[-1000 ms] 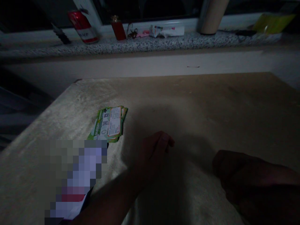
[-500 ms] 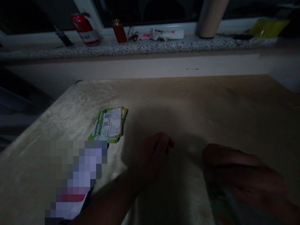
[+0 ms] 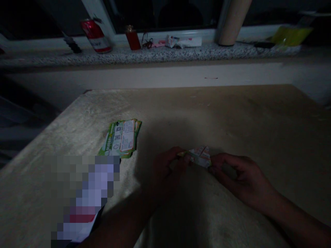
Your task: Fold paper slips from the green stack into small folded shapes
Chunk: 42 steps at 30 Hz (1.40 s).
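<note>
A small folded piece of printed paper (image 3: 200, 156), white with orange and green print, is held between both hands above the table (image 3: 165, 103). My left hand (image 3: 172, 168) pinches its left end, thumb on top. At the paper's right corner, the fingertips of my right hand (image 3: 240, 174) close on it, thumb and forefinger together. A stack of green and white printed leaflets (image 3: 120, 137) lies to the left of my hands. Nearer me, a pixelated phone-like object (image 3: 90, 193) rests beside my left forearm. The light is dim, so the left fingers show poorly.
Along the speckled stone sill (image 3: 155, 55) behind the table stand a red can (image 3: 95, 36), a red bottle (image 3: 133, 38) and a beige cylinder (image 3: 234, 24). A white crumpled tube (image 3: 190, 42) and a yellow item (image 3: 292, 36) lie there too.
My right hand has come up and left from the lower right, where it was blurred over a greenish thing. The folded paper now shows between both hands. My left hand has barely moved.
</note>
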Tool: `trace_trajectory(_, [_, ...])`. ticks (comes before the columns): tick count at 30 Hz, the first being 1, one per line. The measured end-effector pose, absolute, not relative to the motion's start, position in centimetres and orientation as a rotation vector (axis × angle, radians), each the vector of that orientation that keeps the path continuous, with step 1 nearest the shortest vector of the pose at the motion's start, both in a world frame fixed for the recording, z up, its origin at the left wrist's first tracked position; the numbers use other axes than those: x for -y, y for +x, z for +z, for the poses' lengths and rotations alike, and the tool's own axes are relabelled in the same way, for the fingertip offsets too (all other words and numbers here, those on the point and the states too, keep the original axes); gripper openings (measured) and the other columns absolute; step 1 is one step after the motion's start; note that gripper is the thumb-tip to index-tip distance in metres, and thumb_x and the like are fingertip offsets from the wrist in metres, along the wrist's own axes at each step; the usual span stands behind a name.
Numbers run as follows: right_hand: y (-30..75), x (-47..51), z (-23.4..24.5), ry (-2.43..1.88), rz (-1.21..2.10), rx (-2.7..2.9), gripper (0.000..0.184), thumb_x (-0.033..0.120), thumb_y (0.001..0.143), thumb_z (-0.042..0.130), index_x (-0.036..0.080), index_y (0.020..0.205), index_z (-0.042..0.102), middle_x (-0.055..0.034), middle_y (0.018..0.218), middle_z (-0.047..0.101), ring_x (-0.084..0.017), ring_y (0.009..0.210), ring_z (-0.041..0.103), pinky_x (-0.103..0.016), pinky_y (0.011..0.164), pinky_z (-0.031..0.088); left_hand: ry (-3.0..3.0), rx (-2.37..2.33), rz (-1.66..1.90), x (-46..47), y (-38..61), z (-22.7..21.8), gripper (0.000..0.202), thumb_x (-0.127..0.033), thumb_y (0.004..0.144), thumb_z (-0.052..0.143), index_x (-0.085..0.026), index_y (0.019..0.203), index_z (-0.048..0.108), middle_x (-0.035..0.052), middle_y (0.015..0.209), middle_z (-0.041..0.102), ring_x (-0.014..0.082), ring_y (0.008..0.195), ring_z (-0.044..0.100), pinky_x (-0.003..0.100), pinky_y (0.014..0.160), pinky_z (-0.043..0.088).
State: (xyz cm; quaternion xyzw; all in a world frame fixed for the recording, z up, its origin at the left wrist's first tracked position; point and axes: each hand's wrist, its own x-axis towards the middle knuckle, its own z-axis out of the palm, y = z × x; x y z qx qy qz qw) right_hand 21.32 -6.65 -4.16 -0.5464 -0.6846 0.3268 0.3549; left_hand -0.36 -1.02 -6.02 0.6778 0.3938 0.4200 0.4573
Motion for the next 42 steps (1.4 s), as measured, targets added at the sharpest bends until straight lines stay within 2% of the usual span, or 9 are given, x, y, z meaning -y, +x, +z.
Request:
trace_trajectory(2, [21.3, 6.6, -4.3, -1.405, 0.794, 1.720, 0.008, 0.026, 0.095, 0.061, 0.023, 0.096, 0.068, -0.0011, 0.079, 0.071, -0.016, 0.071, 0.068, -0.023, 0.056, 0.052, 1.670, -1.012, 1.030, 0.8, -0.2, -5.9, 0.021, -0.030, 0.095, 0.061, -0.019, 0.078, 0.069, -0.0021, 0.067, 0.064, 0.0107, 0.063, 0.057, 0.021, 0.059, 0.044])
trace_trajectory(5, [21.3, 6.5, -4.3, -1.392, 0.672, 1.691, 0.012, 0.024, 0.093, 0.064, 0.023, 0.103, 0.070, 0.0005, 0.076, 0.070, -0.014, 0.067, 0.067, -0.022, 0.057, 0.053, 1.604, -1.079, 1.039, 0.5, 0.0, -6.0, 0.009, -0.029, 0.089, 0.067, -0.020, 0.091, 0.070, -0.0010, 0.074, 0.068, 0.0121, 0.066, 0.061, 0.021, 0.057, 0.047])
trace_trajectory(8, [21.3, 6.4, -4.2, -1.380, 0.601, 1.700, 0.011, 0.023, 0.092, 0.065, 0.022, 0.101, 0.072, 0.0015, 0.072, 0.069, -0.013, 0.062, 0.066, -0.022, 0.057, 0.054, 1.616, -1.110, 1.065, 0.6, 0.3, -6.0, 0.030, -0.025, 0.083, 0.069, -0.021, 0.113, 0.066, 0.0011, 0.088, 0.073, 0.0135, 0.072, 0.065, 0.023, 0.063, 0.053])
trace_trajectory(10, [21.4, 6.4, -4.1, -1.378, 0.575, 1.697, 0.012, 0.022, 0.092, 0.065, 0.021, 0.101, 0.073, 0.0007, 0.073, 0.071, -0.013, 0.063, 0.067, -0.022, 0.056, 0.054, 1.732, -1.116, 1.034, 0.7, 0.4, -5.9, 0.039, -0.022, 0.081, 0.069, -0.021, 0.120, 0.064, 0.0010, 0.090, 0.073, 0.0135, 0.072, 0.065, 0.025, 0.067, 0.054])
trace_trajectory(13, [21.4, 6.4, -4.0, -1.385, 0.529, 1.689, 0.012, 0.022, 0.092, 0.065, 0.021, 0.100, 0.074, 0.0000, 0.074, 0.072, -0.014, 0.063, 0.067, -0.022, 0.056, 0.054, 1.895, -1.175, 0.900, 0.9, 0.3, -5.6, 0.045, -0.023, 0.082, 0.069, -0.022, 0.127, 0.062, 0.0013, 0.095, 0.074, 0.0138, 0.071, 0.065, 0.025, 0.065, 0.054])
trace_trajectory(23, [21.5, 6.1, -4.2, -1.388, 0.499, 1.727, 0.014, 0.025, 0.093, 0.064, 0.020, 0.102, 0.074, -0.0008, 0.073, 0.067, -0.014, 0.063, 0.064, -0.025, 0.056, 0.052, 2.096, -1.137, 0.781, 0.7, -0.2, -5.6, 0.045, -0.031, 0.095, 0.059, -0.019, 0.139, 0.054, 0.0107, 0.122, 0.072, 0.0215, 0.096, 0.070, 0.036, 0.086, 0.057])
trace_trajectory(29, [21.7, 5.8, -4.8, -1.401, 0.511, 1.772, 0.017, 0.026, 0.093, 0.066, 0.021, 0.108, 0.074, -0.0003, 0.073, 0.065, -0.014, 0.062, 0.062, -0.025, 0.057, 0.051, 2.146, -1.133, 0.741, 0.6, 0.0, -5.4, 0.040, -0.035, 0.100, 0.054, -0.018, 0.135, 0.057, 0.0098, 0.117, 0.074, 0.0222, 0.095, 0.070, 0.038, 0.089, 0.056])
trace_trajectory(35, [21.7, 5.6, -5.1, -1.417, 0.541, 1.800, 0.018, 0.027, 0.093, 0.066, 0.019, 0.106, 0.075, -0.0011, 0.072, 0.065, -0.013, 0.060, 0.060, -0.024, 0.053, 0.049, 2.233, -1.171, 0.658, 0.6, 0.1, -5.5, 0.041, -0.037, 0.103, 0.049, -0.016, 0.136, 0.057, 0.0128, 0.121, 0.073, 0.0268, 0.104, 0.070, 0.044, 0.095, 0.055])
trace_trajectory(42, [21.5, 5.6, -5.3, -1.438, 0.567, 1.846, 0.020, 0.025, 0.094, 0.063, 0.017, 0.109, 0.075, -0.0025, 0.074, 0.067, -0.014, 0.062, 0.064, -0.025, 0.055, 0.050, 2.421, -1.145, 0.619, 0.7, -0.1, -6.5, 0.043, -0.030, 0.104, 0.040, -0.016, 0.143, 0.050, 0.0158, 0.125, 0.072, 0.0284, 0.102, 0.071, 0.048, 0.092, 0.057])
